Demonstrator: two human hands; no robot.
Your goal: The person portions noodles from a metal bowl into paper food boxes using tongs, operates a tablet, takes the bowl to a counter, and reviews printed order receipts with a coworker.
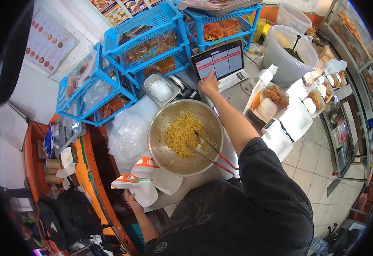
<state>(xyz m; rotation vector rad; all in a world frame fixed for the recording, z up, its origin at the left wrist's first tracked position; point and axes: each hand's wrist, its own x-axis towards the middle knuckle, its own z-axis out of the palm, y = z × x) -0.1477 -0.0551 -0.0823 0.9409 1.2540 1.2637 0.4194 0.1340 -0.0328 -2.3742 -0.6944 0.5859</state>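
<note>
My right hand (209, 83) is at the tablet (218, 62), index finger stretched out to its lit screen, holding nothing. At lower left, my left hand (131, 199) grips an open paper takeout box (144, 193), white with an orange printed flap. A second takeout box (169, 179) like it sits just beside, partly overlapped. Between my arms stands a large steel mixing bowl (157, 147) with yellow noodles (182, 134) in it. Red-handled tongs (220, 164) rest in the bowl, tips in the noodles and handles over the rim, untouched by either hand.
Blue plastic baskets (146, 42) with bagged food are stacked behind the bowl. A steel container (159, 89) stands beside it, and plastic bags (129, 128) lie left. To the right are filled takeout boxes (265, 102), a clear bucket (286, 59) and a glass display case (352, 30).
</note>
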